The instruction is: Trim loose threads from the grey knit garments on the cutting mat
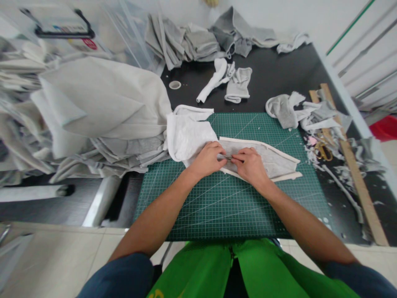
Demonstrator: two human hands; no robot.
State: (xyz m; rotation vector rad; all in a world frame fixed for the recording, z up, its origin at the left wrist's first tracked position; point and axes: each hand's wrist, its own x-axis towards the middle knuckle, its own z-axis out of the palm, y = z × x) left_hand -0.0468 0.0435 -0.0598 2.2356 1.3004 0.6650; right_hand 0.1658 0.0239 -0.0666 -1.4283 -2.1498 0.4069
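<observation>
A long grey fabric piece (281, 162) with pale, rolled edges lies across the green cutting mat (198, 207). My left hand (208, 158) is closed in a pinch at its left part, the fingertips on a fold of the cloth. Close beside it, my right hand (250, 164) also pinches the same cloth. A thin dark line shows between the fingertips; whether it is a seam or a small tool I cannot make out. White fabric (190, 134) with a rolled edge lies just beyond my left hand, joined to or overlapping the grey piece.
Large stacks of cloth (108, 99) crowd the left, beside a clear plastic box (89, 33). Folded grey fabric (198, 41) and a tape roll (175, 85) sit at the back. At right are gold-handled scissors (323, 151), scraps (283, 109) and a wooden strip (359, 186).
</observation>
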